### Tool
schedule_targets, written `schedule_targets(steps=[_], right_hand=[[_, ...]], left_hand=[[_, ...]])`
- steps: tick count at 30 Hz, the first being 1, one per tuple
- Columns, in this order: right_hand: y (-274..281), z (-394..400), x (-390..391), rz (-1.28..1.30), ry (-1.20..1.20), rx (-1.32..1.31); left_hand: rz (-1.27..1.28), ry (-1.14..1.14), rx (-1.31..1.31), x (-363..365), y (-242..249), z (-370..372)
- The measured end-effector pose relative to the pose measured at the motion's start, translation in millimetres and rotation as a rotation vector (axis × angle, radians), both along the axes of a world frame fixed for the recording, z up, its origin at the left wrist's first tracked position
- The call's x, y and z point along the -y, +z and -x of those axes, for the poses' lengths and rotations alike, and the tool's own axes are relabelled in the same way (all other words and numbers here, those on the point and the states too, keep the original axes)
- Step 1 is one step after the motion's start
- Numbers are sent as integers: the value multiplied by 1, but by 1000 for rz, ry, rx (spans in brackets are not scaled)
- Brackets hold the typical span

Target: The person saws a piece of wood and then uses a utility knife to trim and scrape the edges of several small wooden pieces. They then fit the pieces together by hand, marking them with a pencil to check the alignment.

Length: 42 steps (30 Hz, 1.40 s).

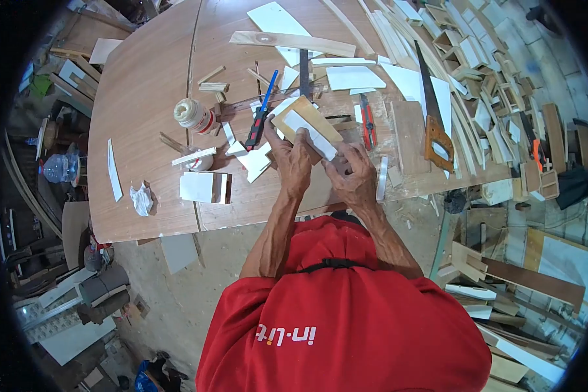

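My left hand (293, 160) holds a small tan wooden board (308, 114) above the table, its thumb pressing on a white strip (310, 135) that lies across the board. At the lower right end of the strip, my right hand (354, 175) has its fingers bent around the board and strip. Just left of my left hand lies a red and black tool with a blue blade (258, 124). A red cutter (368, 124) rests to the right of the board. White offcuts (255, 160) are scattered below the blue-bladed tool.
A glue jar (193, 115) and a white block (199, 187) stand on the brown table (137, 98) at left. A handsaw (438, 140) lies on the right, beside long wooden strips. Stacked wood and frames (473, 52) fill the far right.
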State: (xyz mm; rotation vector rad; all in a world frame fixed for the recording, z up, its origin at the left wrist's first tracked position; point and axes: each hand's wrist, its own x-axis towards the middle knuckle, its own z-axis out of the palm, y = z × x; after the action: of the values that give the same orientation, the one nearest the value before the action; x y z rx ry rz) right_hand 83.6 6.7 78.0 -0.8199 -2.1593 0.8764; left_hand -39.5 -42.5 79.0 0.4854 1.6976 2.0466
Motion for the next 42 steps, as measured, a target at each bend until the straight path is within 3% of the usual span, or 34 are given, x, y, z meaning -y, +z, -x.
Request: schedule_targets(steps=[5, 12, 24, 30, 34, 36, 42], right_hand=[[-1, 0, 6, 109, -7, -22], [-3, 1, 7, 43, 34, -45], [-8, 4, 17, 411, -46, -52], [-3, 4, 19, 345, 1, -61], [-5, 6, 18, 399, -2, -82], [-4, 7, 18, 426, 0, -96], [-6, 8, 16, 378, 11, -95]], left_hand=[[25, 41, -33, -1, 1, -4], [19, 21, -45, -2, -17, -3], [6, -27, 79, 1, -14, -5], [78, 66, -141, 0, -35, 4], [-3, -10, 93, 3, -28, 6], [-38, -2, 331, 3, -25, 6], [-37, 21, 404, 2, -27, 8]])
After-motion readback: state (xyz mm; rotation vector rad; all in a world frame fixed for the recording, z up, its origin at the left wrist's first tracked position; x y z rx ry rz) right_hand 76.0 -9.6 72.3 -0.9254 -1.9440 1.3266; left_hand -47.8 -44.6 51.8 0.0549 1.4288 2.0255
